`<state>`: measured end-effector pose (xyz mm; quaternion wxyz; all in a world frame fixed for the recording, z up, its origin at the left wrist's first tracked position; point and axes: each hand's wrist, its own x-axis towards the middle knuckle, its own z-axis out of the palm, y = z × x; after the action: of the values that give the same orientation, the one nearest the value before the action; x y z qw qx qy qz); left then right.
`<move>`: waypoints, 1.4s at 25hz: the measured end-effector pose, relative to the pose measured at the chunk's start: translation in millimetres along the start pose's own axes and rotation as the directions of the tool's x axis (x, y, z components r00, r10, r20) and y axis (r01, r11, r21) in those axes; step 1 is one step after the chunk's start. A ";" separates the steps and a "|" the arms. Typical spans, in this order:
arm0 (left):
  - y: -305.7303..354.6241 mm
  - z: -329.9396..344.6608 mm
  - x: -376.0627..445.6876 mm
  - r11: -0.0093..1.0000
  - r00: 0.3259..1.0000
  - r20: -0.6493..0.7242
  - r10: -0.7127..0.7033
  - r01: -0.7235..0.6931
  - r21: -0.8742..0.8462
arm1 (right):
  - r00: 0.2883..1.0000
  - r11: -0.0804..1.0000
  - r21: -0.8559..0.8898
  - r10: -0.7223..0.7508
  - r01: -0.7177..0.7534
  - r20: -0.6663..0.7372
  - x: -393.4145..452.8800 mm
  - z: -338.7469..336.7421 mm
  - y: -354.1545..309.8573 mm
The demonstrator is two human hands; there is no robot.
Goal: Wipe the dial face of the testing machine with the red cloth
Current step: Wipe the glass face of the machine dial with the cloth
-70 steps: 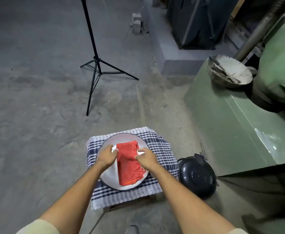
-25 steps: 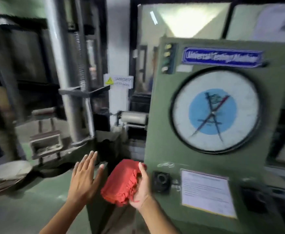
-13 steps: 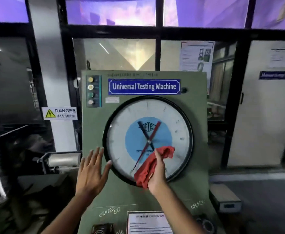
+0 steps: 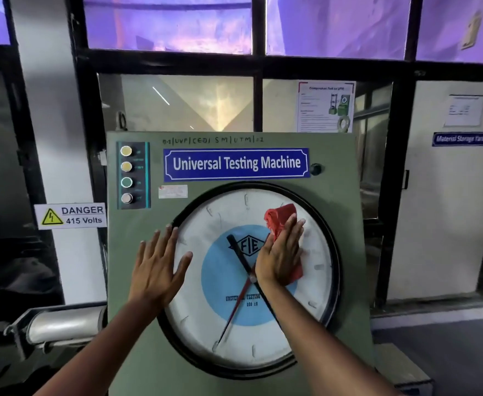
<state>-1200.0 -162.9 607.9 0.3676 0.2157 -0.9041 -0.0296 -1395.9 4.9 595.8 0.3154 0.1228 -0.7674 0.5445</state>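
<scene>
The round dial face has a white ring, a blue centre and a black rim. It sits in the green front panel of the testing machine. My right hand lies flat on the upper right of the dial and presses the red cloth against the glass. The cloth shows above my fingers and under my palm's right edge. My left hand rests flat with spread fingers on the dial's left rim and holds nothing.
A blue "Universal Testing Machine" plate and a column of round lamps sit above the dial. A "DANGER 415 Volts" sign hangs on the white pillar at left. A metal roller lies low at left. Black-framed windows stand behind.
My right hand has carried the red cloth from the dial's lower middle up to its upper right and flattened on it. My left hand has moved up onto the dial's left rim.
</scene>
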 end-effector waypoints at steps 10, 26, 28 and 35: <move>-35.9 67.9 89.7 0.992 0.989 -0.075 0.126 -0.127 0.002 | 0.966 0.884 -0.391 -0.240 0.257 0.092 35.4 59.1 61.9; -31.4 59.3 105.6 0.979 0.988 -0.081 0.134 -0.145 -0.146 | 0.781 0.687 -0.394 -0.602 0.611 0.162 49.7 46.2 120.4; -30.6 57.8 106.0 0.976 0.988 -0.078 0.133 -0.144 -0.166 | 0.871 0.773 -0.425 -0.484 0.470 0.083 75.3 37.5 118.7; -39.1 56.8 109.2 0.955 0.985 -0.057 0.164 -0.173 -0.240 | 0.773 0.725 -0.274 -0.614 0.632 0.159 32.3 108.2 2.5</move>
<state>-1293.6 -249.3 629.4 0.4088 0.0916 -0.9019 -0.1052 -1460.1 -88.0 591.4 0.4730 0.3372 -0.7661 0.2749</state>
